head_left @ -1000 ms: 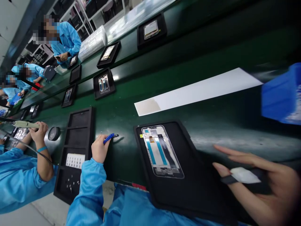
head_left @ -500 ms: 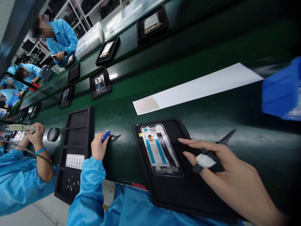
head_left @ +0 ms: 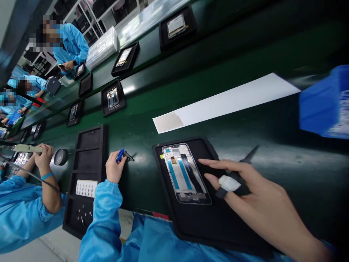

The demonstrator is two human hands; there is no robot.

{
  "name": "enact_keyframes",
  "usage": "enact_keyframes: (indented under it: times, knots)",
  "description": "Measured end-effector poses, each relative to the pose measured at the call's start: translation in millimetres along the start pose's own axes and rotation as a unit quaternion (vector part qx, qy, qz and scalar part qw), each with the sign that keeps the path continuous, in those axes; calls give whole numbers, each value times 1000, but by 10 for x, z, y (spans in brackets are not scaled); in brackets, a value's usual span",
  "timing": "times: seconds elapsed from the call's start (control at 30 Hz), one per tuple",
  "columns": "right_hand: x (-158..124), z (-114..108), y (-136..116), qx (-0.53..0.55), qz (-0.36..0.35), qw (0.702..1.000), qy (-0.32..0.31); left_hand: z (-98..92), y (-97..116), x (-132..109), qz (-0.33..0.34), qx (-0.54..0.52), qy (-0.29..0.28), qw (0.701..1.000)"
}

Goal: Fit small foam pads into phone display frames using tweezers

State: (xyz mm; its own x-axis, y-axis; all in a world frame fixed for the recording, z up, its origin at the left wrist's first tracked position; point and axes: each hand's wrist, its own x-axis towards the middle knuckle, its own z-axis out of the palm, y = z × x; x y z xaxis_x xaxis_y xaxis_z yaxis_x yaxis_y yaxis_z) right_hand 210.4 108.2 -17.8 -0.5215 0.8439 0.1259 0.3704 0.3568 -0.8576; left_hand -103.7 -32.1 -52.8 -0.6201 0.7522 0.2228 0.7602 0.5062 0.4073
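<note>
A small blue piece [head_left: 120, 155] is pinched in my left hand [head_left: 113, 169], beside the front edge of the green surface. A thin dark part [head_left: 129, 157] extends right from those fingertips. My right hand [head_left: 253, 193] holds a black pointed tool [head_left: 249, 154] with a white wrapped bit [head_left: 229, 183] near the thumb. Its index finger reaches out over the black tray [head_left: 191, 222], close to the right side of an opened phone frame [head_left: 174, 173]. The phone frame lies in the tray and has two blue strips and a black strip inside.
Left of my left hand stands a compartmented black tray [head_left: 88, 160] holding a white sheet and small bits. A white strip [head_left: 218, 103] lies beyond the phone, with a blue bin [head_left: 319, 105] to the right. At left, a neighbour's hand [head_left: 45, 158] holds a pale tool.
My right hand has moved slightly left, nearer the phone frame. The blue piece and dark part in my left hand have turned a little. Trays farther back have shifted slightly left.
</note>
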Motion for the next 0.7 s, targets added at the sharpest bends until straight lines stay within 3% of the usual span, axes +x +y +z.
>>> enact_keyframes:
  times: [0.13,0.23,0.33,0.5,0.7]
  knots:
    - [259,190,-212,-22,-125,985,-116,22,43,45,-5,-16,-16,1000]
    - [521,538,-393,-94,-193,957,-196,38,94,51,-7,-19,-23,1000]
    - [712,956,-536,-167,-208,928,-258,43,127,43,-11,-18,-32,999]
    - [781,1455,-613,-191,-206,920,-274,64,140,22,-18,-23,-36,999]
    - [847,1565,-502,-181,-183,926,-276,94,117,26,-35,-51,-45,997]
